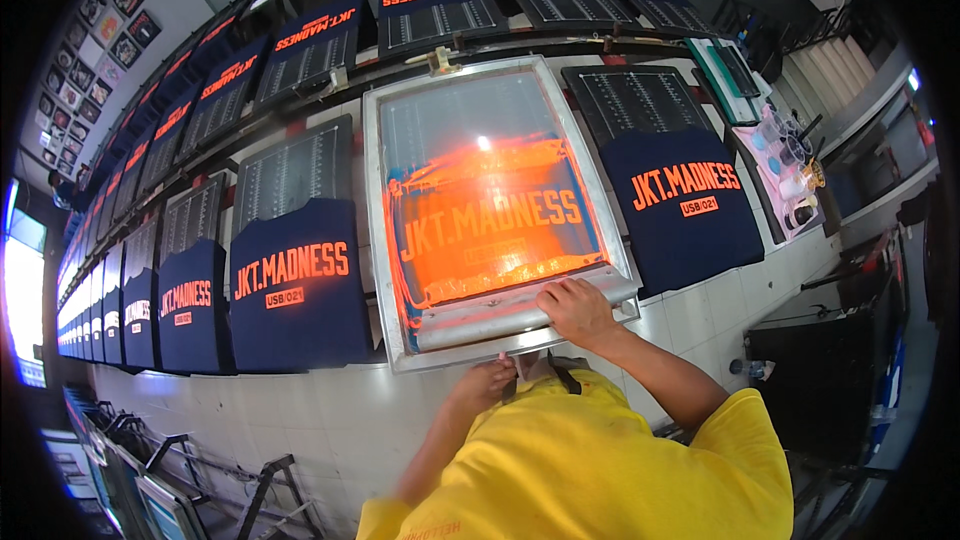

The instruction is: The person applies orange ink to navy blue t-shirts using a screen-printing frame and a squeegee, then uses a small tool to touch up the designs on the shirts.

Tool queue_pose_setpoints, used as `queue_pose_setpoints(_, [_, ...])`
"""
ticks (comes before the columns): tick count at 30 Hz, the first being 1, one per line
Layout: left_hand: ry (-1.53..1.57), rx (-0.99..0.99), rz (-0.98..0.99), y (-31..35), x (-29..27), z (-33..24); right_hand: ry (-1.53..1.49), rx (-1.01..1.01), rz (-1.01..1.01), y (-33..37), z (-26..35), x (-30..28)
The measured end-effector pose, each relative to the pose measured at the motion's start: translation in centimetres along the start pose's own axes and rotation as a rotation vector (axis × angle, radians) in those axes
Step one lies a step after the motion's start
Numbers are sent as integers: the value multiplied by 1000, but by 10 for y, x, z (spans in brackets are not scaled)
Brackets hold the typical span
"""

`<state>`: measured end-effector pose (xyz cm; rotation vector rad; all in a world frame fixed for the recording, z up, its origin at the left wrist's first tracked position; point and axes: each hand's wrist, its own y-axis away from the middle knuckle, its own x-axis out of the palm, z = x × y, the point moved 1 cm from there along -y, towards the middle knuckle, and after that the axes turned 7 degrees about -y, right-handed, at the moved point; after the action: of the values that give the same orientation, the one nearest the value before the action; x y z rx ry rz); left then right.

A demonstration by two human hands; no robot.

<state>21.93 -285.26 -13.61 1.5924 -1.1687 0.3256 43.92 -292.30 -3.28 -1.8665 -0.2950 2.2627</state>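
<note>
Worktop: carrying rows of navy shirts either side, leaving bare tile along your edge. Screen frame: lying flat over one shirt, orange ink pooling. Squeegee: your right hand is gripping it. Left hand: pinching the frame's near rail, steadying it.

long white-tiled table | row of navy printed shirts | metal-framed print screen
</note>
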Motion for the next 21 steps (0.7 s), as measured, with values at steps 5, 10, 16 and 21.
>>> queue_pose_setpoints(5, [-545,281,-187,5,-5,14,-12,23,27,-4,1,-2])
queue_pose_setpoints(10, [-1529,986,-587,96,58,-67,-32,23,45,-4,-4,-3])
queue_pose_setpoints(16, [-2187,689,-820,97,56,-122,-63,94,187,-15,1,-19])
queue_pose_setpoints(21, [-2203,552,-835,80,26,-119,-30,140,222,9,-22,-45])
